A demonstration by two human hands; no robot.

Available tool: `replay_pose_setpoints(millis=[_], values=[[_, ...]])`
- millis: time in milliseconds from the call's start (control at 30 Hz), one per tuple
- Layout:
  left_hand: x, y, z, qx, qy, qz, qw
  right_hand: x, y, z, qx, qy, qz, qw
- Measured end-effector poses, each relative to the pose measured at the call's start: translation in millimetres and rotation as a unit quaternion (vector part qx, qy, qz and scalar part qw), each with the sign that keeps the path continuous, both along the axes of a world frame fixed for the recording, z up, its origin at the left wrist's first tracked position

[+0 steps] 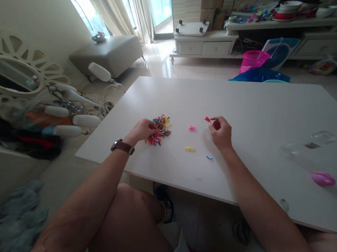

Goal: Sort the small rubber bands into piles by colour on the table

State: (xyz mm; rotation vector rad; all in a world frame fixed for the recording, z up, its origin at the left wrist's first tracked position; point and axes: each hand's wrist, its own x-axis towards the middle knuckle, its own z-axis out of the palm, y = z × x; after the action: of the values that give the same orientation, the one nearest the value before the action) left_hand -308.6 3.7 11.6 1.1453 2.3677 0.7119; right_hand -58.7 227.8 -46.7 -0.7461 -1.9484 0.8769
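A heap of small, multicoloured elastic bands (162, 122) lies on the white table (244, 106). My left hand (143, 131), with a watch on its wrist, reaches into the heap's near left side. Its fingers are closed in a pinch among the bands, and what lies between them is hidden. To the right, my right hand (220, 130) pinches a few red elastic bands (207, 119) between thumb and forefinger, at or just above the tabletop. Between the hands lie a pink cluster of bands (192, 128), a yellow cluster (190, 149) and a blue band (209, 157).
A clear plastic bottle (323, 138) lies on its side at the table's right, with a pink-purple oval object (323, 178) nearer to me. Beyond the far edge stand a pink basket (253, 60) and a low cabinet (205, 46). A lamp with white shades (99, 72) is at left.
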Motion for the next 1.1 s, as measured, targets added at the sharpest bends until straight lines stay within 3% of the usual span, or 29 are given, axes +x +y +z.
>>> replay_pose_setpoints(millis=[367, 533, 767, 1100], values=[[-5.4, 1.1, 2.1, 0.001, 0.012, 0.013, 1.000, -4.2, -2.0, -4.4, 0.001, -0.015, 0.010, 1.000], [-7.3, -5.4, -0.1, -0.059, -0.025, -0.033, 0.997, -3.9, -2.2, -6.4, 0.000, -0.015, 0.018, 1.000], [-4.9, -2.4, -5.4, -0.108, -0.045, -0.046, 0.992, -4.1, -3.0, -6.3, -0.005, -0.024, 0.020, 1.000], [-6.1, -2.4, 7.5, -0.061, 0.033, -0.024, 0.997, -4.8, -1.9, -8.5, -0.008, -0.013, 0.028, 0.999]])
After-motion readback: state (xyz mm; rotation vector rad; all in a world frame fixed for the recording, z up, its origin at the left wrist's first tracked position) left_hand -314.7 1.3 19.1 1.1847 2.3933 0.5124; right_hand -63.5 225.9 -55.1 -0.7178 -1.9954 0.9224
